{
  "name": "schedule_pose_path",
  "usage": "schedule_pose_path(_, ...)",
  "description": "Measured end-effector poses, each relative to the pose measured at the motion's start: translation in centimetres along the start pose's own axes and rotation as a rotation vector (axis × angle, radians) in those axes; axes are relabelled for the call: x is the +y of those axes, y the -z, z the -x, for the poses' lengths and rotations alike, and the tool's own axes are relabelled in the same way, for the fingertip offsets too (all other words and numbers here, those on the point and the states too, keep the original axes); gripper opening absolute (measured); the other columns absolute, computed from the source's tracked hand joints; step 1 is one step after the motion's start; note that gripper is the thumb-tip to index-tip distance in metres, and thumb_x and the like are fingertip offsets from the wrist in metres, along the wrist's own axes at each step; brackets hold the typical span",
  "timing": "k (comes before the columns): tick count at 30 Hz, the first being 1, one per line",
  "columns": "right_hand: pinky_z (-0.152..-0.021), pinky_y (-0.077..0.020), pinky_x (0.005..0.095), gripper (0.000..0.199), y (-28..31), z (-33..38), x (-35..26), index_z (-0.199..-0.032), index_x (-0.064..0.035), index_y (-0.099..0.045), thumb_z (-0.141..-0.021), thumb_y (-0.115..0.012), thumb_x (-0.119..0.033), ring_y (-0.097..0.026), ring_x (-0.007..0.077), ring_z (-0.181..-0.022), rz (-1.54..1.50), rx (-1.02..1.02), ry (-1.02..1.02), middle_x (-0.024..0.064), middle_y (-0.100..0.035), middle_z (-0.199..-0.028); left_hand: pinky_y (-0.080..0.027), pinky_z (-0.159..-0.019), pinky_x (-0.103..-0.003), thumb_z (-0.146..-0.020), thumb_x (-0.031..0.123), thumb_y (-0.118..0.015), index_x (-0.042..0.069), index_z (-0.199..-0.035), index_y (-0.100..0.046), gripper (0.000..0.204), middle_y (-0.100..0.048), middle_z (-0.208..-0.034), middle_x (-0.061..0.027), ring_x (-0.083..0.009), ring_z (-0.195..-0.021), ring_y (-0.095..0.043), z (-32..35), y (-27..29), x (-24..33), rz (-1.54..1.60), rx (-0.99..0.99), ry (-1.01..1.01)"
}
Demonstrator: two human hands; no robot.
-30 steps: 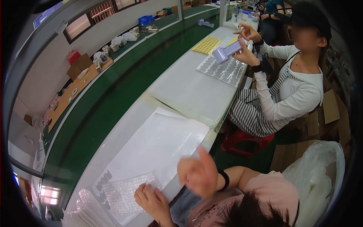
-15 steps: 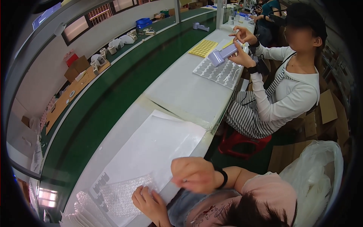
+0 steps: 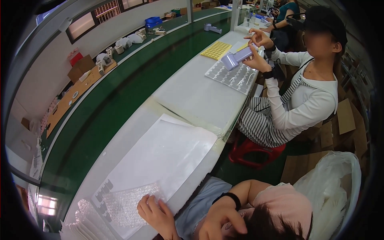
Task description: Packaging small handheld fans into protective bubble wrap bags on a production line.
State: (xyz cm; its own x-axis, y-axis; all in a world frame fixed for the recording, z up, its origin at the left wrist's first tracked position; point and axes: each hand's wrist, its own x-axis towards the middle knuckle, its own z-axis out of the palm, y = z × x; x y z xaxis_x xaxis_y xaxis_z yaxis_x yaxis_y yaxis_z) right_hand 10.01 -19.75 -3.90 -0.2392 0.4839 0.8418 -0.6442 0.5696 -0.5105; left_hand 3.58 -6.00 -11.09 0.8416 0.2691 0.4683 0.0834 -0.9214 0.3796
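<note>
My left hand (image 3: 155,214) lies with its fingers spread on a clear bubble-wrap sheet (image 3: 126,204), which rests over the near end of a large white sheet (image 3: 160,154) on the bench. Drawn back close to my chest is my right hand (image 3: 223,219), a black band round its wrist. Its thumb stands apart from the other fingers, which run partly out of the lower edge, and nothing shows in it. Grey cut-out shapes (image 3: 103,191) sit along the left edge of the white sheet, beside the bubble wrap.
A co-worker (image 3: 308,96) on a red stool (image 3: 256,154) holds a lilac device (image 3: 236,59) over a sticker sheet (image 3: 231,77). The green conveyor belt (image 3: 120,100) runs along the left. Stacked clear bags (image 3: 82,224) lie near left; a plastic sack (image 3: 332,188) stands right.
My right hand has moved from above the bench edge down and back toward my chest. My left hand stays on the bubble wrap, shifted slightly left in the picture.
</note>
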Motion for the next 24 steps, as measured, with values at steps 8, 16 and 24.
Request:
schedule_pose_path(8,-0.049,-0.0365,0.0317,0.014,2.7,6.7,-2.3,-0.055,-0.0029,-0.045,-0.067,-0.053,-0.002,-0.046,0.0250,-0.055,1.444,0.775,-0.240,0.0086,-0.047,-0.060,-0.037,-0.082,-0.044,-0.071,0.002,-0.055,-0.003,-0.091,-0.052,0.021,-0.051,-0.099,-0.0183,-0.0361,-0.094,-0.046,0.0,0.1,0.0,0.007,0.004,0.003)
schedule_pose_path(16,-0.047,-0.0347,0.0356,0.023,4.4,8.4,0.0,-0.052,-0.0028,-0.037,-0.064,-0.056,-0.004,-0.043,0.0249,-0.052,1.647,0.861,-0.500,0.0080,-0.039,-0.054,-0.036,-0.083,-0.045,-0.071,0.002,-0.055,-0.003,-0.092,-0.052,0.022,-0.050,-0.101,-0.0184,-0.0364,-0.096,-0.045,0.1,0.1,-0.1,0.003,-0.040,0.004)
schedule_pose_path(24,-0.048,-0.0365,0.0360,0.022,4.5,8.7,-0.2,-0.053,-0.0019,-0.038,-0.064,-0.056,-0.004,-0.044,0.0267,-0.054,1.573,0.893,-0.519,0.0087,-0.039,-0.054,-0.037,-0.082,-0.045,-0.071,0.002,-0.053,-0.003,-0.092,-0.051,0.021,-0.050,-0.100,-0.0186,-0.0366,-0.095,-0.046,0.0,0.1,0.1,-0.001,-0.035,-0.005)
